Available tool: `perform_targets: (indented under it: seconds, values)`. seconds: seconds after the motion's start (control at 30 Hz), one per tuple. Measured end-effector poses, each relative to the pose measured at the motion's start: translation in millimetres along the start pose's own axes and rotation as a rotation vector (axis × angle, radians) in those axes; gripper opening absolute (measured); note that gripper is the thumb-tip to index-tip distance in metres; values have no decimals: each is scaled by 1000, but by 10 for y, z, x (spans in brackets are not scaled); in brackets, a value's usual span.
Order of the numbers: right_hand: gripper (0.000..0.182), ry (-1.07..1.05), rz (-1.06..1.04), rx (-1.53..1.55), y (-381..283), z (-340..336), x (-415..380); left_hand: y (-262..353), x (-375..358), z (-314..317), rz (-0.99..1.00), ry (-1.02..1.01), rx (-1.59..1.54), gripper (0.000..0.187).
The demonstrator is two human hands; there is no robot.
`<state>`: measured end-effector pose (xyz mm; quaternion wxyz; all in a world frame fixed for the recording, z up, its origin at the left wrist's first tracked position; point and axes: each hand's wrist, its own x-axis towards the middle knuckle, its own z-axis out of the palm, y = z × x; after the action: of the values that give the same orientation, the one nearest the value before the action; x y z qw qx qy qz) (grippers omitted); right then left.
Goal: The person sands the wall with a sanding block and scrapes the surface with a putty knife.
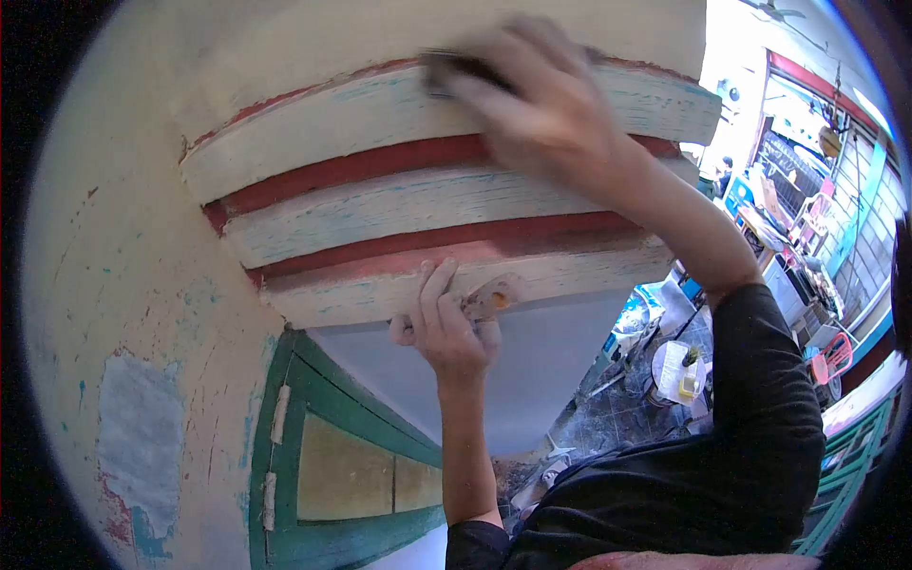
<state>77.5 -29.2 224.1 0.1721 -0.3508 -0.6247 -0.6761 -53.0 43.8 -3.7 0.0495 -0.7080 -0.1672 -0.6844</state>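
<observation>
My right hand (537, 104), smeared by motion, presses a dark flat pad (454, 74) against the top edge of the uppermost white moulding (313, 119). Its fingers are closed over the pad; the kind of pad is too blurred to tell. Lower down, my left hand (445, 323) rests its fingertips on the lowest white moulding (560, 273). Between its thumb and fingers sits a dusty, flat, scraper-like piece (496, 294) with an orange spot. White dust covers the left fingers. Red bands (380, 252) run between the worn mouldings, which show bluish streaks.
A cream wall (142, 256) with chipped paint and a grey patch (141, 442) stands at left. Below is a green door frame (285, 446). Far down at right are a round white table (678, 372), a pink chair (832, 359) and cluttered shelves.
</observation>
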Motion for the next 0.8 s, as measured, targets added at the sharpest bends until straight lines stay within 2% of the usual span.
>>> perform_targets:
  seconds: [0.13,0.23,0.33,0.47,0.53,0.67,0.8]
  values:
    - [19,16,0,20,2,-7,83,-13,-32,-20,-15,-45,36,31]
    - [14,10,-33,-49,43,-247,-378,7,-8,-33,-26,-25,2,31]
    - [16,22,6,-68,-36,-216,-428,-5,1,-78,-33,-51,-25,31]
    - [19,35,37,-51,-39,-22,111,-38,-15,-2,-5,-38,-10,28]
    - [20,0,39,-32,-78,-15,150,-68,-45,-25,1,-36,-17,26]
    - [16,3,-27,-17,-143,-224,-338,-27,8,-80,-12,-56,-39,21]
    - [18,-14,-5,-29,-151,-5,-13,-17,7,-69,-19,-64,-29,20]
